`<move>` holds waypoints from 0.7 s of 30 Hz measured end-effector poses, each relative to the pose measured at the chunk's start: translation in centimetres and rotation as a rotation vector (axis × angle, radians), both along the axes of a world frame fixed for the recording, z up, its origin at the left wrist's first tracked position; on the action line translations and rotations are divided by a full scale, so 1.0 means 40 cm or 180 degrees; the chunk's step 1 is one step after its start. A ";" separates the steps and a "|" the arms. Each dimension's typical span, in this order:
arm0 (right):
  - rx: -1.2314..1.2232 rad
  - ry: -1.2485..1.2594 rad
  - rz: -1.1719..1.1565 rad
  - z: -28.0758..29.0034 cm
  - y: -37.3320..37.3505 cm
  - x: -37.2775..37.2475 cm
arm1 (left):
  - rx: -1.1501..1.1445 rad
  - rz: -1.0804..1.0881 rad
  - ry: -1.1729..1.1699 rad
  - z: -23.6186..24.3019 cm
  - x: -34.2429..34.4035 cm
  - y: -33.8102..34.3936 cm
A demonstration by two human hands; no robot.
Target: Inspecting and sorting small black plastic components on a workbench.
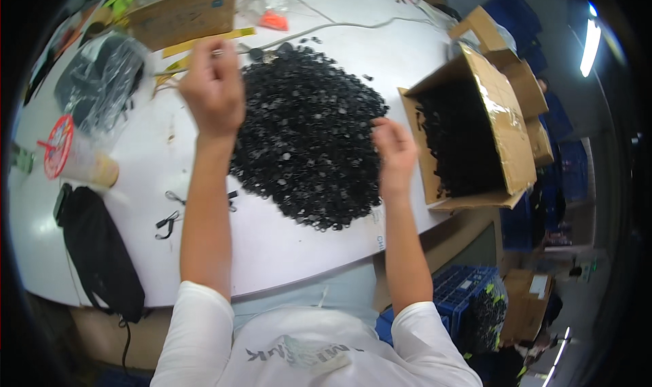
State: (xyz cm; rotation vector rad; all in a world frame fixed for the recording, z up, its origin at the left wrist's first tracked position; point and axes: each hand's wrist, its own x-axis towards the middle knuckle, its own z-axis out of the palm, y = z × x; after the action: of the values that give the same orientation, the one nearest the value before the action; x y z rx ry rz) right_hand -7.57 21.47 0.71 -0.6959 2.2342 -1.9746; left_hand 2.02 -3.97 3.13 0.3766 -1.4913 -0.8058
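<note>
Over my remote view, the heap of small black parts [309, 136] lay mid-bench [292, 254], probably for easy reach. At its left edge, the left hand [216, 91] was curled; at its right, the right hand [396, 149] was loosely bent. I couldn't tell whether either pinched anything. The cardboard box [501, 108] faced the heap open-mouthed, perhaps for access.

Black parts [309, 136], white table [292, 254], brown carton [499, 115]
</note>
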 end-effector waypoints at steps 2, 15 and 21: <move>0.1389 0.1539 0.0453 -0.021 -0.106 0.091 | -0.0056 -0.0075 -0.0206 0.009 0.001 0.016; 0.3461 0.2308 0.1820 -0.079 -0.391 0.179 | 0.0043 -0.0310 -0.0220 0.026 0.025 0.003; 0.0537 -0.0146 0.1705 -0.013 -0.248 0.010 | -0.0316 -0.0786 -0.2475 -0.021 -0.011 0.014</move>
State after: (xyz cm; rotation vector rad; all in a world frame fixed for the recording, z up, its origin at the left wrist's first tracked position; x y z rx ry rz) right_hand -7.17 11.57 0.18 -1.0734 1.8929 -1.5101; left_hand 1.58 -3.40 2.29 0.4641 -2.3297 -0.8136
